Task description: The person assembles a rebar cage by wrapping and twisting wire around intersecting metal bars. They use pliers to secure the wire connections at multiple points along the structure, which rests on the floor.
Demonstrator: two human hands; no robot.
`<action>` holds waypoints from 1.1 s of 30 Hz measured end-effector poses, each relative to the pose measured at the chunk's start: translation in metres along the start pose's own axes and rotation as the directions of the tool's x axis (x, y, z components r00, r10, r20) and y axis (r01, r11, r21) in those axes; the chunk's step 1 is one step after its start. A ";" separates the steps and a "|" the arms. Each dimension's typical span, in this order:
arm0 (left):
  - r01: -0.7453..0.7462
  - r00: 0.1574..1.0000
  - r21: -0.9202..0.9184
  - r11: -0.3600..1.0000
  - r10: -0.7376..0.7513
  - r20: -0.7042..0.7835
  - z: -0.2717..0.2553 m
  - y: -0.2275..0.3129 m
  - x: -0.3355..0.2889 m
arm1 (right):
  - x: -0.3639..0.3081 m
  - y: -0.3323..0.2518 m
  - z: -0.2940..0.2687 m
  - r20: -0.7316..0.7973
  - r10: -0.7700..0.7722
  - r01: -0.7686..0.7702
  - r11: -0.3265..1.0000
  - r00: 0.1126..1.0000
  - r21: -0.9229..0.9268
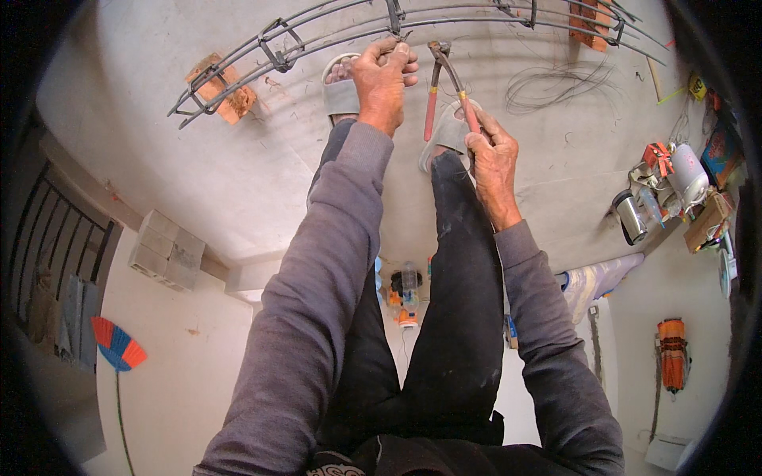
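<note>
Across the top runs a long, narrow cage of steel reinforcing bars (317, 45), with square stirrups along it. My left hand (381, 83) is closed in a pinch just under one stirrup, and a short bit of dark wire (406, 36) shows past its thumb. To the right of it, my right hand (494, 163) grips one red handle of a pair of pincers (446, 75). The other handle hangs free, so the pincers are spread apart. Their metal head points up toward the cage and lies just below its lower bar, apart from my left hand.
Bricks (236, 103) prop up the cage near both ends. A loose coil of thin wire (556, 86) lies on the floor at right. Farther right are a steel tumbler (629, 218) and a pinkish-white bottle (687, 174). Grey blocks (167, 250) and a broom (117, 343) are at left.
</note>
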State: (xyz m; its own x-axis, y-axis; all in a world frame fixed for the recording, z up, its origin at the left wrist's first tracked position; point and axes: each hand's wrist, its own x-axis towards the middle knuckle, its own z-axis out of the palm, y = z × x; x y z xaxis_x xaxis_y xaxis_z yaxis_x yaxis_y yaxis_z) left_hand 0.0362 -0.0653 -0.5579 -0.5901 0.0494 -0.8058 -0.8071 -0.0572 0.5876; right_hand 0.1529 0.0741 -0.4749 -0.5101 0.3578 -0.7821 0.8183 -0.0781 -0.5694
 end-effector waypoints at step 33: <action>-0.464 0.585 0.879 -0.112 0.706 0.399 -0.012 0.012 0.034 | -0.028 0.015 0.015 -0.039 0.043 -0.042 0.999 0.998 0.015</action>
State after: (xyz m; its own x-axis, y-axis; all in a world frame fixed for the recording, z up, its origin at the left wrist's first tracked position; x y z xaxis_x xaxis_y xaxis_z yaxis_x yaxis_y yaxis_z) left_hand 0.0064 -0.0763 -0.5792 -0.9220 0.3862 -0.0276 0.3491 0.8599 0.3724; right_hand 0.1752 0.0486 -0.4652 -0.4637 0.3906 -0.7952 0.8352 -0.1067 -0.5394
